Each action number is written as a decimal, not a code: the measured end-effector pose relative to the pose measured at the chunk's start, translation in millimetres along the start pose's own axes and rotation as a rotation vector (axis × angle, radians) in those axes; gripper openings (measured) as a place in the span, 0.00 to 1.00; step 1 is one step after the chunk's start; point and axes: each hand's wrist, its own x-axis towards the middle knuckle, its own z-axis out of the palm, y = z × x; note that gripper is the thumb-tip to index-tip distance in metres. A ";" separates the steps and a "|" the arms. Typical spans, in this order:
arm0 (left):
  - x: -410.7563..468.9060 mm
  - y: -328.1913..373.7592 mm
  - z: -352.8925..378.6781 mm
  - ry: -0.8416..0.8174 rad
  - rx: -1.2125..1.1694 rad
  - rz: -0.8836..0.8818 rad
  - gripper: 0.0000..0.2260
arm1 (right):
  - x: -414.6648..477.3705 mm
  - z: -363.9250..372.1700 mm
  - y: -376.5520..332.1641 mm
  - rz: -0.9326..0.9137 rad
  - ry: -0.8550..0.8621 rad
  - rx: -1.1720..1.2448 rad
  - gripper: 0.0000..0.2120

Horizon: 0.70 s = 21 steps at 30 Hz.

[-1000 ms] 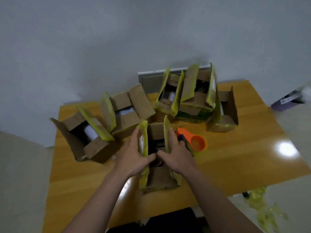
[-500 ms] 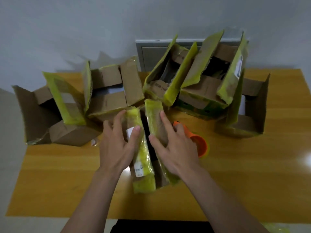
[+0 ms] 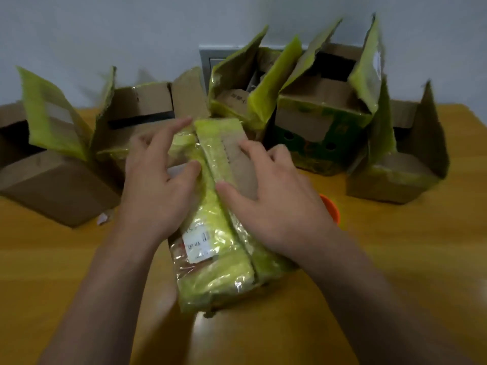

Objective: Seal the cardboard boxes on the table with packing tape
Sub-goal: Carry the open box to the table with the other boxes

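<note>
From my remote seat I see a glossy, honey-coloured wooden tabletop (image 3: 395, 259) against a plain pale grey wall (image 3: 105, 27), with a grey panel (image 3: 207, 59) set in the wall behind the middle of the row. Five open boxes (image 3: 324, 143) stand along the far side, flaps up, most of them edged with yellow-green tape. The box (image 3: 218, 272) I am working on lies nearest me, at the centre, in front of that row. Its long axis runs away from me toward the wall, the far end leaning a little left, and its centre seam follows the same line. Both top flaps are folded down and meet at the seam. The left grip (image 3: 155, 185) lies flat on the left flap, fingers straight and spread, clamped on nothing. The right grip (image 3: 276, 201) presses the right flap the same way, fingers apart. A white label (image 3: 197, 243) sits on the left flap just below the left grip. An orange rim (image 3: 330, 209) shows just behind the right grip, mostly hidden. A small paper scrap (image 3: 104, 219) lies left of the box
</note>
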 end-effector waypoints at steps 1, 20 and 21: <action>-7.6 1.0 -0.9 0.011 0.026 -0.019 0.23 | -9.7 -2.8 -0.2 -0.017 0.025 -0.017 0.31; -101.1 22.3 -18.3 -0.373 0.651 0.414 0.40 | -80.7 -10.5 41.9 -0.341 0.254 0.221 0.11; -99.2 21.2 -17.7 -0.396 0.678 0.396 0.44 | -75.5 -8.5 53.6 -0.275 0.371 0.305 0.10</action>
